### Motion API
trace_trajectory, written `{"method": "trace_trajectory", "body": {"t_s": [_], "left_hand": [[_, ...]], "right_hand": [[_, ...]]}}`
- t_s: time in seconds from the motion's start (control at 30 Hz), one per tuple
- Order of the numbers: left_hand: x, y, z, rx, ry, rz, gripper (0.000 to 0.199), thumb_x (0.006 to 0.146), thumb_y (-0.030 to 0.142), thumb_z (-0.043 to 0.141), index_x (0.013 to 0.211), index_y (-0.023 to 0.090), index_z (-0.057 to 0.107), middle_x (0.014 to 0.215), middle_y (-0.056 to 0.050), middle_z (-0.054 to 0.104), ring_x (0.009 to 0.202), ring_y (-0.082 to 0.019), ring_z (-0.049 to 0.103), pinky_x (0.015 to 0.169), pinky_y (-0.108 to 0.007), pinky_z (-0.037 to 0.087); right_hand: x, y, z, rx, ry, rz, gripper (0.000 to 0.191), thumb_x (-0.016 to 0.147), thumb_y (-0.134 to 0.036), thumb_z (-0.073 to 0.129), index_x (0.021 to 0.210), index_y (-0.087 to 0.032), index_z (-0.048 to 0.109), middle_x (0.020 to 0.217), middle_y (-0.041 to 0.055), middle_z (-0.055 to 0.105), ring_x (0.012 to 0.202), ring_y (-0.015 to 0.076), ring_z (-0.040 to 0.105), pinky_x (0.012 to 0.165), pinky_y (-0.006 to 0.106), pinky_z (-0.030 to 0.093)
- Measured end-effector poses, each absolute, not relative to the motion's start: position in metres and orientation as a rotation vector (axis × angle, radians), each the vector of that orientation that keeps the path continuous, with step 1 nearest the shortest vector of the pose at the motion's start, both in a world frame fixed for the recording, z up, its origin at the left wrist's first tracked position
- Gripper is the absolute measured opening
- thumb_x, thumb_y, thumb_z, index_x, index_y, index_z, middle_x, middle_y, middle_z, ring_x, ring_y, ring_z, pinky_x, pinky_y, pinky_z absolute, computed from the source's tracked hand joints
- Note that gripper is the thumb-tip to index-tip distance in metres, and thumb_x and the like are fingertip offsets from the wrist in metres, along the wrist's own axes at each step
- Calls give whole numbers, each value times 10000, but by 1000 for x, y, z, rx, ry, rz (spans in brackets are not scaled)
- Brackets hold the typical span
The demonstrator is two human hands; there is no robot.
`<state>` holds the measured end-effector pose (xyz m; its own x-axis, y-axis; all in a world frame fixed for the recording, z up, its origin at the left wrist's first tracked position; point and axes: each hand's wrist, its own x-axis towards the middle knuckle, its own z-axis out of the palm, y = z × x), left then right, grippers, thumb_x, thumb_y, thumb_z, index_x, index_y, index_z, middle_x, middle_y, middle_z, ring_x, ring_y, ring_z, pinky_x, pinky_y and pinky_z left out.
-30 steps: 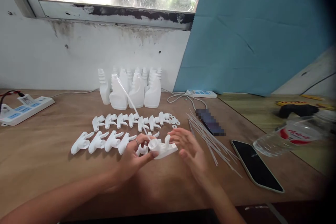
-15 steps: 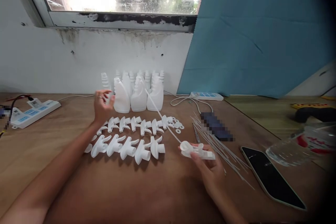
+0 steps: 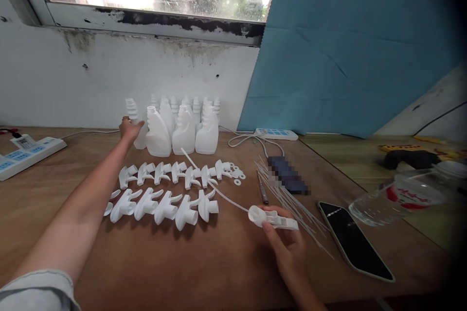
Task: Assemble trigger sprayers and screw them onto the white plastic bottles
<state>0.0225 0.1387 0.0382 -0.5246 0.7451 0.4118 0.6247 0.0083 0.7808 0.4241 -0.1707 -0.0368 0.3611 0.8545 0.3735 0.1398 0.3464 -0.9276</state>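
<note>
At the left end of a group of white plastic bottles, my left hand (image 3: 131,129) is closed around the body of one spray bottle (image 3: 132,108); its ridged neck shows above my fingers. My right hand (image 3: 286,235), low and right of centre, grips a white trigger sprayer head (image 3: 275,218). A long thin white tube (image 3: 231,202) extends from this head up and left, passing over the laid-out parts. Two rows of white trigger sprayer heads (image 3: 166,208) lie on the table between my hands. Several uncapped bottles (image 3: 184,131) stand upright by the wall.
Small white washers (image 3: 237,182) lie right of the back row. Loose thin tubes (image 3: 299,211), a pen (image 3: 262,187), a phone (image 3: 355,240) and a dark pixelated object (image 3: 288,175) are on the right, near a large water bottle (image 3: 397,197). Power strips (image 3: 31,155) sit at the left and back.
My left hand has gone from open beside the leftmost bottle to closed around it. The tube's free end has swung down from the bottle tops. The view has shifted slightly right.
</note>
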Motion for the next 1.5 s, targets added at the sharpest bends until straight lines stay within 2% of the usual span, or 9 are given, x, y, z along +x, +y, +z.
{"method": "trace_trajectory", "body": {"t_s": [0.1, 0.23, 0.43, 0.67, 0.93, 1.1, 1.2, 1.33, 1.5], "left_hand": [[17, 108, 43, 1595, 2166, 1540, 543, 759, 389, 683, 1133, 24, 537, 1109, -127, 655, 1019, -251, 599, 895, -388, 451], [15, 49, 53, 1988, 2144, 1606, 474, 786, 313, 668, 1217, 140, 573, 1274, -63, 613, 1196, -246, 520, 1056, -396, 340], [39, -31, 57, 2971, 1858, 1482, 351, 872, 257, 599, 1219, 207, 569, 1291, -92, 620, 1261, -252, 512, 1074, -439, 340], [55, -47, 46, 2970, 1777, 1484, 355, 894, 238, 564, 1247, 222, 530, 1281, -106, 619, 1247, -255, 528, 1071, -446, 361], [64, -69, 45, 2985, 1711, 1327, 398, 859, 208, 583, 1249, 270, 532, 1280, -99, 620, 1234, -306, 536, 1041, -497, 370], [77, -111, 69, 3049, 1546, 1129, 413, 838, 284, 624, 1242, 280, 537, 1136, -82, 681, 1006, -299, 636, 863, -441, 450], [90, -136, 82, 2935, 1373, 1084, 424, 818, 285, 640, 1229, 268, 539, 1117, -74, 677, 929, -266, 640, 784, -379, 473], [114, -151, 86, 2635, 1195, 1026, 371, 815, 274, 656, 1176, 266, 569, 1117, -62, 661, 949, -234, 631, 774, -317, 499], [145, -154, 75, 2233, 1071, 997, 269, 815, 318, 662, 1072, 257, 613, 949, -31, 672, 774, -194, 624, 670, -295, 497]], "right_hand": [[424, -173, -34, -1127, -1162, 613, 217, 823, -281, 681, 1025, -218, 637, 1006, 68, 699, 933, 213, 687, 827, 312, 571], [425, -174, -37, -1079, -1197, 597, 207, 840, -250, 660, 1044, -232, 630, 1015, 61, 696, 949, 203, 683, 842, 307, 567], [424, -174, -40, -1073, -1234, 599, 216, 847, -246, 652, 1061, -235, 621, 1018, 58, 702, 953, 191, 678, 848, 290, 561], [423, -172, -38, -1107, -1330, 528, 201, 851, -259, 637, 1048, -225, 622, 1006, 65, 699, 939, 199, 684, 814, 279, 570], [424, -171, -42, -1216, -1304, 443, 283, 792, -286, 684, 1061, -219, 624, 1046, 79, 675, 994, 249, 641, 892, 387, 523], [427, -158, 4, -1110, -1111, 454, 379, 720, -286, 763, 1067, -229, 623, 1080, 73, 656, 979, 253, 633, 914, 422, 495], [428, -142, 50, -974, -895, 503, 373, 677, -294, 802, 1016, -246, 654, 995, 59, 677, 942, 253, 650, 874, 399, 516], [416, -127, 108, -774, -1221, 665, 327, 668, -308, 810, 973, -294, 693, 939, 16, 674, 850, 200, 640, 740, 312, 543], [385, -121, 152, -652, -1837, 802, 248, 733, -225, 754, 973, -251, 697, 885, 7, 636, 795, 155, 596, 651, 246, 530]]}}
